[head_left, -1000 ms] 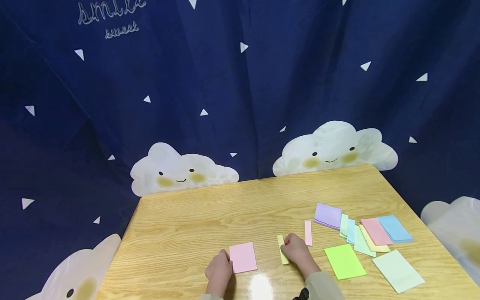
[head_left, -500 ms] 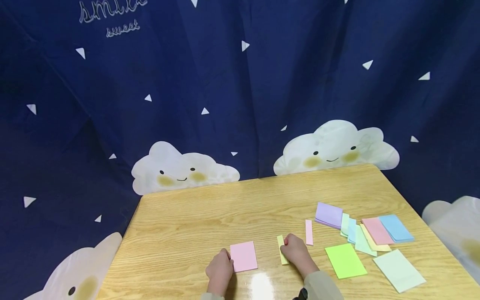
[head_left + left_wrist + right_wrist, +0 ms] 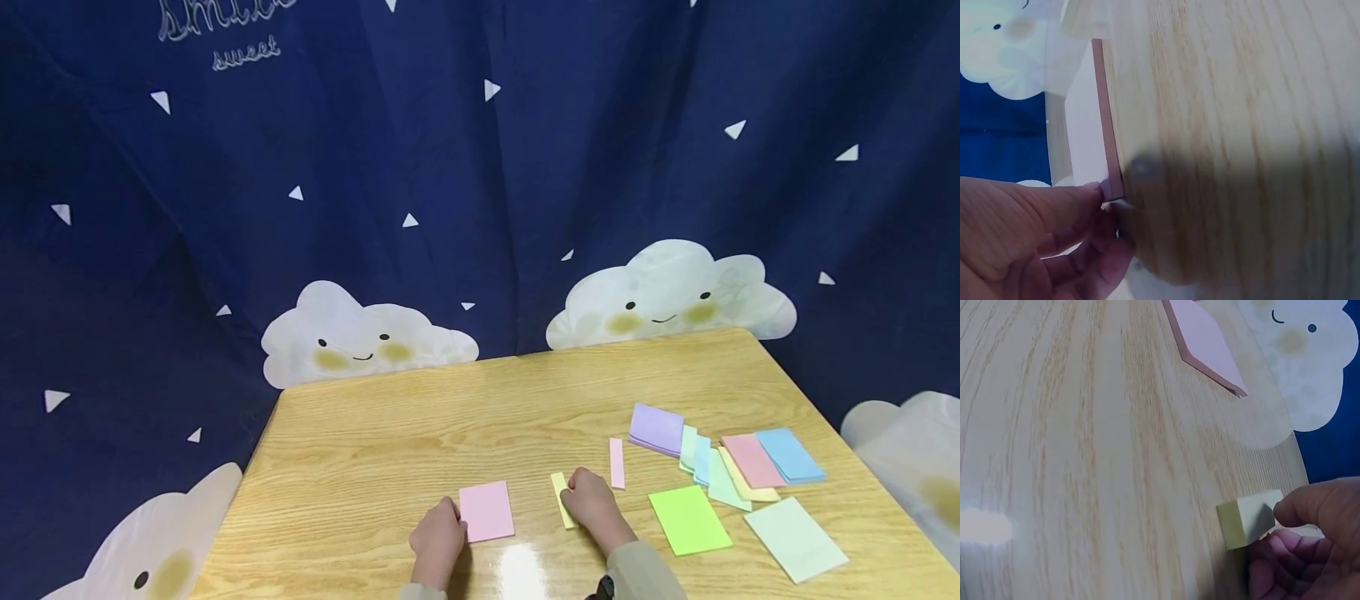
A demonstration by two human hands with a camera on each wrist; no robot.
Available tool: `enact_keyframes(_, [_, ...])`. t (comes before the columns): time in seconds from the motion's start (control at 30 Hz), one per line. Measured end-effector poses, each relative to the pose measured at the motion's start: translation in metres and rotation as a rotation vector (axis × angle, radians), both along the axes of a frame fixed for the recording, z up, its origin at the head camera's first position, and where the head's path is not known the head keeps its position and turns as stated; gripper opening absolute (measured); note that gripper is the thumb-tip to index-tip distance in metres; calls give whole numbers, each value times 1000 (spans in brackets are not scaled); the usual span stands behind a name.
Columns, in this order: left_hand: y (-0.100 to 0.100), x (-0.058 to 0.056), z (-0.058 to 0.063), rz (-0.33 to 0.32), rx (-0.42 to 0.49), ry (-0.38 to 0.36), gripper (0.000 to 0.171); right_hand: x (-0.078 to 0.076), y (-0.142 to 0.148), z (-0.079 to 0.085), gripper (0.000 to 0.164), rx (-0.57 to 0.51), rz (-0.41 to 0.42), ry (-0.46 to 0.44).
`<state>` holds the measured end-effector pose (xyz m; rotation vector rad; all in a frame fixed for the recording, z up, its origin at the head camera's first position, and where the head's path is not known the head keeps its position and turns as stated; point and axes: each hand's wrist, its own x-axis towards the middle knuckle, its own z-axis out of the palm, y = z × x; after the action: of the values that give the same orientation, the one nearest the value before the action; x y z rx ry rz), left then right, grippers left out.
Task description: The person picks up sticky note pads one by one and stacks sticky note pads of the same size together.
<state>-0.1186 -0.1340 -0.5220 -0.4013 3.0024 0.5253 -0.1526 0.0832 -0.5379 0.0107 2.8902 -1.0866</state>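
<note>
Turning slightly, the yellow strip pad [image 3: 558, 486] has, in the head view, swung its far end a little leftward, while the pink square pad [image 3: 487, 512] lies much as before, apart from it on the worktop [image 3: 375, 450]; this looks like a small correction of angle. In the left wrist view, the left hand [image 3: 1035, 231] pinches the pink square pad's corner; in the right wrist view, the right hand [image 3: 1310, 544] pinches the yellow strip pad.

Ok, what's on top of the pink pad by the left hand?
The left hand has its thumb on the pink pad near one corner; the rest of the top looks bare. The spot under the thumb is hidden.
</note>
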Motion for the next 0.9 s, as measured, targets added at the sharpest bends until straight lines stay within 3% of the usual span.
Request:
enact_keyframes(0.33, [1,0,9,-9,-12,-83,16,-1,9,8,11,-4,-36,-22])
enact_keyframes(0.9, [0,1,9,4,-22,-87,16,-6,55,21,17,3,-123,-91])
